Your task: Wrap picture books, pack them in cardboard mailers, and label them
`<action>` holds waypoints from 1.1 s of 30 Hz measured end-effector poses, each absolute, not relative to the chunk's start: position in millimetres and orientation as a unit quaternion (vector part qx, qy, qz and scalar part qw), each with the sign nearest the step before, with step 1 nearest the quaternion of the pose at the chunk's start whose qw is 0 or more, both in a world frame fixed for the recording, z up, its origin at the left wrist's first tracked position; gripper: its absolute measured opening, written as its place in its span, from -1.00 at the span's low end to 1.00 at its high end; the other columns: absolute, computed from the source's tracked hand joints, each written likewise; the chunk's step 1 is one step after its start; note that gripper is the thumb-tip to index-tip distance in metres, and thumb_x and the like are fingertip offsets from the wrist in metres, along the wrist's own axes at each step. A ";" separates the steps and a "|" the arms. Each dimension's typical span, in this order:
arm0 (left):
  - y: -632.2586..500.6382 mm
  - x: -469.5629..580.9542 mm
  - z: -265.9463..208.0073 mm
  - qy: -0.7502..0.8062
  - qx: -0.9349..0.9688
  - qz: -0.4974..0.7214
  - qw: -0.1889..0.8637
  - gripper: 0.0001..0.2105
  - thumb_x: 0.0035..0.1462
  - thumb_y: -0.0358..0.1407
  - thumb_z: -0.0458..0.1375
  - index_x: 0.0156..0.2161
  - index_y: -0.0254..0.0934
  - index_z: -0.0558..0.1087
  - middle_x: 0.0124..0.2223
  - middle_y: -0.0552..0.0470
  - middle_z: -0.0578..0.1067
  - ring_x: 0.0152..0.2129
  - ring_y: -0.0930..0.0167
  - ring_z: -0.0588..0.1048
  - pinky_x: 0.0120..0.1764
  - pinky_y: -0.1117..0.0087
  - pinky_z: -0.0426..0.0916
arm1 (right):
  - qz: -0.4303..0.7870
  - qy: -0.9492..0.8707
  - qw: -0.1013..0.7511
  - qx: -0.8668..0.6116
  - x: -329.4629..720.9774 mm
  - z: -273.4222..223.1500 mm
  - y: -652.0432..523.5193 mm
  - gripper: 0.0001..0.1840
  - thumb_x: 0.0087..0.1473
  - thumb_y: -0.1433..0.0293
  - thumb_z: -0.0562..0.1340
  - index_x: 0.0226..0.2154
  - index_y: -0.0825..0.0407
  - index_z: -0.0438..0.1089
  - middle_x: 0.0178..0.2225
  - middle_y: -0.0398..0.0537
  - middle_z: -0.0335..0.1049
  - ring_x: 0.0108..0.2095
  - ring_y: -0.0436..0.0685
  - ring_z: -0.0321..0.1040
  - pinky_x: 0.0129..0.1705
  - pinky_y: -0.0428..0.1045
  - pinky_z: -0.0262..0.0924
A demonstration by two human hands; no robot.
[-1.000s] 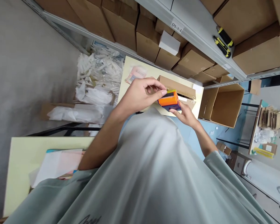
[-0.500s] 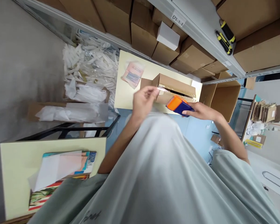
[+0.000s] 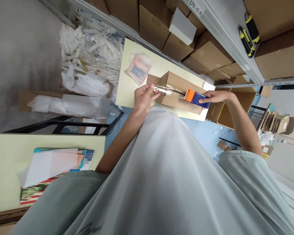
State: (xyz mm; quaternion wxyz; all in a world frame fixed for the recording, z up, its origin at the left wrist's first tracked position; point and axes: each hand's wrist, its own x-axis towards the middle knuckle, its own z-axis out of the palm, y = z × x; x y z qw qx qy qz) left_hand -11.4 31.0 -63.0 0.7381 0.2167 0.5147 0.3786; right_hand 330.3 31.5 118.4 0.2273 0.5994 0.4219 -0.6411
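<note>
On the pale yellow table [image 3: 127, 88] lies a long cardboard box [image 3: 181, 103] with a narrow dark gap along its top and tape near its seam. My right hand [image 3: 212, 97] is closed around an orange and dark blue tape dispenser [image 3: 198, 98], held over the box's right part. From it a strip of clear tape [image 3: 163, 90] runs left above the seam. My left hand [image 3: 144, 98], beyond the box's left end, pinches the free end of this tape.
A pink printed packet [image 3: 138, 68] lies on the table's far left. Cardboard boxes and a shelf [image 3: 225, 36] with yellow-black cutters [image 3: 246, 41] stand behind. White packing scraps [image 3: 93, 52] lie to the left. A side table [image 3: 5, 156] holds magazines [image 3: 61, 163]. An opened large carton [image 3: 240, 104] stands right.
The tape dispenser has moved right and up onto the box, and the strip between my hands has grown longer. My left hand has shifted slightly left. The whole view has shifted a little.
</note>
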 end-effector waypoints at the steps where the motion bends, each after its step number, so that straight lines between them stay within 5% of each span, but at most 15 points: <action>1: 32.7 -11.1 -66.4 0.523 0.221 0.381 0.729 -0.62 0.31 -0.02 0.52 -0.23 -0.19 0.47 -0.31 0.08 0.50 -0.25 0.39 0.62 0.19 0.02 0.71 | -0.646 0.421 0.226 0.595 332.4 108.5 31.5 -0.14 -0.13 -0.47 0.52 -0.29 -0.01 0.65 -0.32 0.01 0.76 -0.21 0.27 0.66 0.03 0.14 0.51; 14: 54.2 9.6 -133.0 0.631 0.231 0.328 0.664 -0.89 0.25 -0.44 0.37 -0.30 -0.24 0.57 -0.38 0.11 0.55 -0.43 0.46 0.52 -0.08 0.34 0.58 | -0.660 0.430 0.200 0.582 338.4 62.5 28.6 -0.12 -0.15 -0.50 0.51 -0.34 -0.01 0.63 -0.29 0.07 0.76 -0.20 0.27 0.64 -0.03 0.11 0.47; 18: 50.3 28.2 -153.6 0.629 0.324 0.282 0.648 -0.86 0.18 -0.33 0.46 -0.26 -0.22 0.58 -0.31 0.06 0.64 -0.28 0.34 0.62 0.06 0.25 0.55 | -0.676 0.434 0.184 0.566 339.5 57.5 24.6 -0.13 -0.12 -0.50 0.50 -0.35 -0.01 0.62 -0.33 0.04 0.73 -0.26 0.23 0.61 -0.04 0.11 0.47; 21: 43.6 29.8 -155.3 0.653 0.395 0.253 0.594 -0.62 0.09 -0.17 0.56 -0.04 -0.23 0.62 -0.15 -0.05 0.69 -0.13 0.23 0.68 0.17 0.17 0.54 | -0.683 0.430 0.175 0.564 342.1 56.0 19.5 -0.13 -0.12 -0.50 0.50 -0.34 -0.01 0.61 -0.36 0.02 0.71 -0.28 0.23 0.61 -0.06 0.11 0.47; 26: 32.1 29.2 -126.8 0.605 0.521 0.281 0.533 -0.65 0.39 0.01 0.34 0.00 -0.25 0.69 0.03 -0.15 0.73 -0.10 0.24 0.68 0.10 0.25 0.58 | -0.697 0.455 0.148 0.534 349.7 55.7 12.0 -0.08 -0.03 -0.53 0.43 -0.30 0.02 0.63 -0.31 0.05 0.73 -0.20 0.24 0.63 -0.03 0.10 0.45; 33: 30.7 58.2 -118.0 0.654 0.504 0.253 0.504 -0.66 0.09 -0.28 0.57 -0.06 -0.29 0.65 -0.07 -0.04 0.67 -0.33 0.39 0.58 -0.13 0.35 0.54 | -0.704 0.476 0.130 0.510 358.5 39.6 11.3 -0.06 0.00 -0.53 0.41 -0.31 0.05 0.70 -0.26 0.11 0.77 -0.17 0.28 0.68 -0.03 0.10 0.47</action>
